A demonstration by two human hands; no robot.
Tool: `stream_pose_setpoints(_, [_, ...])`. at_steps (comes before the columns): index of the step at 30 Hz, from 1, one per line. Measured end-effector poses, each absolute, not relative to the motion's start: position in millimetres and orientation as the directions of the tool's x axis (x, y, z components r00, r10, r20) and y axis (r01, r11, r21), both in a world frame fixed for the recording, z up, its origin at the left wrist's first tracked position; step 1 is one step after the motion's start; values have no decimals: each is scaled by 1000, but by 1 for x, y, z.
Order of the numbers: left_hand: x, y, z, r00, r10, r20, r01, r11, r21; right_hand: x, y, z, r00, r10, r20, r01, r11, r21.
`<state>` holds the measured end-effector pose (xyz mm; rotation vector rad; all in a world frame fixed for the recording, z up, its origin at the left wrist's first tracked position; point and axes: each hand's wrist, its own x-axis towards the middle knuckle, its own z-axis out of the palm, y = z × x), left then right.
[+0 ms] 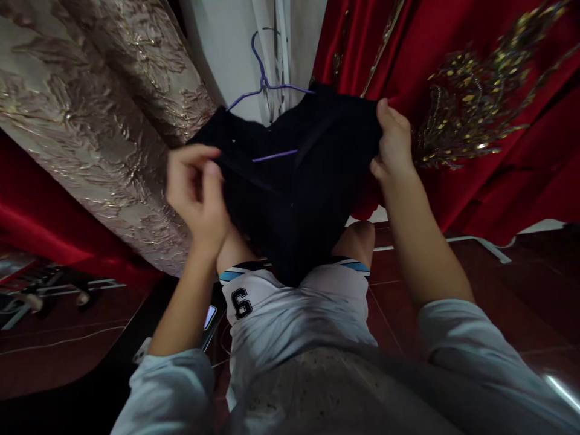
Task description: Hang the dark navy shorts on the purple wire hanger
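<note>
A dark navy garment [299, 181] hangs on a purple wire hanger [267, 84] in front of me. My left hand [197, 187] pinches the garment's left edge, thumb and fingers pressed together on the cloth. Gripping the upper right corner of the same garment is my right hand [393, 145], fingers curled round the fabric. The hanger's hook rises above the garment and its lower bar shows across the cloth. My knees and white shorts [290, 308] with the number 6 are below.
A red curtain with gold embroidery [475, 90] hangs on the right. A beige brocade curtain [90, 109] hangs on the left. A white wall strip [235, 48] lies between them. The floor [521, 284] is dark red tile; a phone [209, 316] lies by my left leg.
</note>
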<state>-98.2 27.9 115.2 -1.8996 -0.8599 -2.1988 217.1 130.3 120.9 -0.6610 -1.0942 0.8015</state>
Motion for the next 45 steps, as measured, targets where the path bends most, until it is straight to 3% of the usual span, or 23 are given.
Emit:
stream_pose_setpoints(3, [-80, 8, 68, 142, 590, 795, 567, -707, 423, 226, 112, 94, 336, 794, 506, -199, 585, -786])
stream_pose_setpoints(5, [-76, 13, 34, 214, 753, 622, 553, -618, 558, 226, 101, 72, 394, 776, 493, -206, 597, -775])
stream_pose_setpoints(8, [-69, 31, -3, 108, 812, 573, 434, -557, 708, 218, 88, 50, 512, 693, 507, -94, 632, -769])
stream_pose_setpoints(11, [-54, 35, -18, -148, 782, 605, 250, -563, 788, 201, 64, 36, 682, 452, 575, 177, 662, -729])
stream_pose_setpoints(13, [-41, 27, -19, -288, 750, 596, 162, -575, 802, 182, 43, 20, 751, 306, 585, 353, 562, -748])
stream_pose_setpoints(14, [-34, 21, -18, -329, 738, 589, 134, -581, 803, 170, 33, 9, 780, 312, 542, 345, 509, -789])
stream_pose_setpoints(15, [-28, 15, -16, -349, 734, 583, 109, -586, 803, 157, 25, -3, 720, 470, 510, 292, 461, -838])
stream_pose_setpoints(18, [-15, -4, -8, -326, 761, 561, 24, -587, 809, 119, 18, -41, 339, 834, 434, 216, 380, -899])
stream_pose_setpoints(21, [-7, -18, 0, -302, 791, 532, -45, -569, 821, 94, 29, -63, -14, 983, 185, 90, 185, -979])
stream_pose_setpoints(23, [-4, -22, 2, -281, 814, 508, -62, -543, 837, 87, 35, -67, -62, 996, 65, -22, 64, -998])
stream_pose_setpoints(26, [-1, -20, -4, -285, 829, 482, -90, -524, 847, 91, 38, -65, -59, 998, 15, -124, 8, -992])
stream_pose_setpoints(30, [-6, -1, -36, -396, 789, 469, -214, -576, 789, 101, 32, -62, -13, 1000, 13, -118, 12, -993])
stream_pose_setpoints(32, [-14, 11, -57, -343, 835, 430, -216, -516, 829, 103, 30, -62, -23, 1000, 18, -112, 15, -994])
stream_pose_setpoints(35, [-25, 23, -79, -164, 920, 357, -69, -371, 926, 103, 28, -67, -125, 991, 35, -105, 22, -994])
stream_pose_setpoints(39, [-30, 29, -84, -119, 901, 416, 164, -396, 904, 103, 34, -61, -172, 982, 77, -107, 59, -993])
stream_pose_setpoints(42, [-23, 33, -86, -123, 890, 439, 257, -399, 880, 103, 49, -23, -106, 982, 159, -175, 139, -975])
stream_pose_setpoints(45, [-11, 37, -95, -92, 905, 414, 328, -365, 871, 99, 69, 39, 52, 941, 333, -300, 333, -894])
